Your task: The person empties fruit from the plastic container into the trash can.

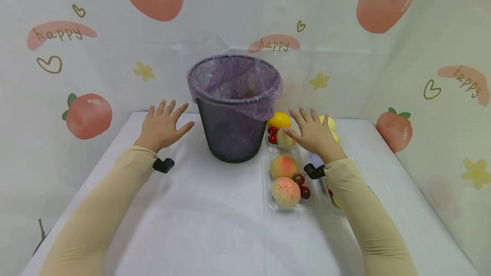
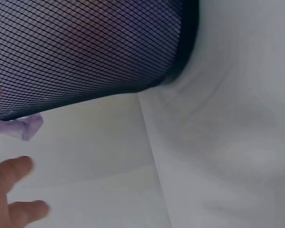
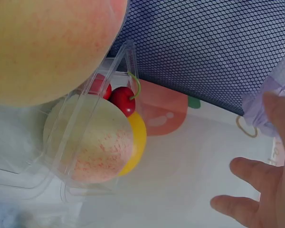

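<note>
A black mesh wastebasket [image 1: 234, 135] stands upright at the back middle of the table, its rim wrapped in a purple plastic bag [image 1: 261, 107]. To its left my left hand [image 1: 163, 127] hovers with fingers spread, holding nothing. My right hand [image 1: 312, 133] is spread out on the other side, above clear plastic trays of fruit. The nearer tray [image 1: 271, 199] carries two peaches [image 1: 286, 191] and small red fruits [image 1: 304, 192]. Behind it, another tray holds a pale peach [image 3: 90, 140], cherries [image 3: 123, 100] and a yellow fruit [image 1: 279, 120]. Something reddish shows dimly inside the wastebasket.
More yellow fruit [image 1: 327, 123] lies beyond my right hand, and further fruit [image 1: 337, 201] is partly covered by my right sleeve [image 1: 360, 199]. A white cloth covers the table [image 1: 199, 225]. Right behind the wastebasket hangs a printed curtain [image 1: 153, 46].
</note>
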### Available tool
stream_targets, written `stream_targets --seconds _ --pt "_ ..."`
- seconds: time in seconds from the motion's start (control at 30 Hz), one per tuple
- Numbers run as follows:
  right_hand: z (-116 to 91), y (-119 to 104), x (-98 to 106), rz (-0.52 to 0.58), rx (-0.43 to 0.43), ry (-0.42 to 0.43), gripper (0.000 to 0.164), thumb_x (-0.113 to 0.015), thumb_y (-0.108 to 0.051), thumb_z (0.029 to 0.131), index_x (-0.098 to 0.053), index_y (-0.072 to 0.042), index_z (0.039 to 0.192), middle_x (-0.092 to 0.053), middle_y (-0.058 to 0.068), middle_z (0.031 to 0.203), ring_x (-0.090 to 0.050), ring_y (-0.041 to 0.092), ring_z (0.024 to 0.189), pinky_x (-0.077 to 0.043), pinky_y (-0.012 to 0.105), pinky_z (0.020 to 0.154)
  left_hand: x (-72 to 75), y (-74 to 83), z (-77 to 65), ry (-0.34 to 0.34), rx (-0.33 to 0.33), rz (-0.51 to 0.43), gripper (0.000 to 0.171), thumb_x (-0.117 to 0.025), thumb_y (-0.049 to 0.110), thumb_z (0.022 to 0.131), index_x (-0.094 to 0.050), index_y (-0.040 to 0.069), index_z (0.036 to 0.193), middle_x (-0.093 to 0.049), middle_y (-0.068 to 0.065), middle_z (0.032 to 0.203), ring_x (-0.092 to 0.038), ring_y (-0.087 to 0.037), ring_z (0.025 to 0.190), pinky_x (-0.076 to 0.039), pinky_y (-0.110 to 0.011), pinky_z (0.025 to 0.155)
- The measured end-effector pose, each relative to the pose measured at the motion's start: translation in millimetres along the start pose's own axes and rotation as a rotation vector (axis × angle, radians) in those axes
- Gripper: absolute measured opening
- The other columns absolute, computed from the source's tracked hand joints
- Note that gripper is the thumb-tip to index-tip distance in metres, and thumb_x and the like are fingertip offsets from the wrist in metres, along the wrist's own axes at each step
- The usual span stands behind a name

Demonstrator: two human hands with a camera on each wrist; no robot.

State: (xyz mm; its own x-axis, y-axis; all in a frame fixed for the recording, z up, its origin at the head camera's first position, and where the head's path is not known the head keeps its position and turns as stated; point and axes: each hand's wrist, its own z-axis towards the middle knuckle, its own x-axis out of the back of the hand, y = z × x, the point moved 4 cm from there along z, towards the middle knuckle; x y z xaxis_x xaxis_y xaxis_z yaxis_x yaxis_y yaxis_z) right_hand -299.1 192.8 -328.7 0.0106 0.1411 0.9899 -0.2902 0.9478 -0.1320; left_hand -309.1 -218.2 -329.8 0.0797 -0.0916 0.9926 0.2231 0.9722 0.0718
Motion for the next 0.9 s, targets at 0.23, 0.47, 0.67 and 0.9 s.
stream_targets --seconds 0.23,0.47,0.67,0.9 --pt "-1.2 -2.0 1.9 -0.018 0.042 -0.026 0.065 -0.038 -0.056 0.100 -0.035 -0.015 0.151 -0.036 0.019 0.152 -0.034 0.045 0.137 -0.022 0.070 0.108 -3.7 1.0 -3.5 -0.107 0.015 -0.062 0.063 -0.041 0.053 0.098 -0.045 0.013 0.145 -0.046 -0.021 0.144 -0.041 -0.044 0.132 -0.034 -0.063 0.104" --pt "-2.9 -2.6 -0.9 0.034 0.041 -0.098 0.048 -0.049 -0.037 0.101 -0.048 -0.013 0.142 -0.058 0.018 0.133 -0.060 0.038 0.114 -0.052 0.053 0.085 -12.2 3.3 -9.6 -0.193 0.023 -0.199 0.047 -0.043 0.037 0.099 -0.056 0.009 0.134 -0.065 -0.019 0.120 -0.061 -0.038 0.111 -0.048 -0.057 0.087" --pt "-3.5 -3.0 -1.2 0.044 0.059 -0.072 0.039 -0.052 -0.035 0.100 -0.058 -0.009 0.129 -0.069 0.014 0.113 -0.066 0.031 0.100 -0.055 0.046 0.078 -15.8 4.3 -10.7 -0.189 0.009 -0.249 0.040 -0.044 0.033 0.097 -0.063 0.010 0.125 -0.069 -0.016 0.111 -0.064 -0.033 0.103 -0.050 -0.052 0.083" --pt "-6.8 -1.7 0.5 0.070 0.052 -0.074 0.034 -0.051 -0.033 0.101 -0.061 -0.009 0.123 -0.069 0.014 0.108 -0.065 0.031 0.097 -0.054 0.045 0.077 -12.7 5.1 -7.2 -0.190 -0.004 -0.287 0.039 -0.044 0.032 0.098 -0.063 0.010 0.124 -0.068 -0.017 0.111 -0.063 -0.032 0.101 -0.049 -0.051 0.083"
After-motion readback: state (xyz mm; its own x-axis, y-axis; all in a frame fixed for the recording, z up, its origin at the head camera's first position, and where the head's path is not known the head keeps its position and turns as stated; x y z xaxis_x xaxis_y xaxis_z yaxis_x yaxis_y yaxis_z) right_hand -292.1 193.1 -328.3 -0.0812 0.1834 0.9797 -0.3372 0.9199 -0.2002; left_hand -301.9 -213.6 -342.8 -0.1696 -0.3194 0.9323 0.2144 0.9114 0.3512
